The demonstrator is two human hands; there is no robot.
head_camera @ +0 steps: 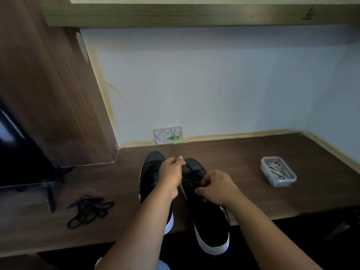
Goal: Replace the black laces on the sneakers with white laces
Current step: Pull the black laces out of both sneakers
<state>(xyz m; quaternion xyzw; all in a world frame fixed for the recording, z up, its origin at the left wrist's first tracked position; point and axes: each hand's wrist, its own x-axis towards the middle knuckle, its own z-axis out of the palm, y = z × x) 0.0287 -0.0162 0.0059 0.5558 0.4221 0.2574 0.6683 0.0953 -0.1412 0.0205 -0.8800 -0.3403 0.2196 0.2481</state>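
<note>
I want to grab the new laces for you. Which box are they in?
Look at the brown desk, to the right of the two black sneakers. There sits a small clear plastic box, lid off, the only container there, with pale laces coiled inside.

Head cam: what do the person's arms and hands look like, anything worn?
Both forearms are bare as far as the frame shows: no sleeves, gloves or watch. No rings visible on the left hand or right hand. A bit of light blue clothing shows at the bottom edge.

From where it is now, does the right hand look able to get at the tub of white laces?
Probably yes. The tub sits lidless on the desk to the right of the right hand, with bare surface between them. But that hand is pinching the black lace and would have to let go.
</note>
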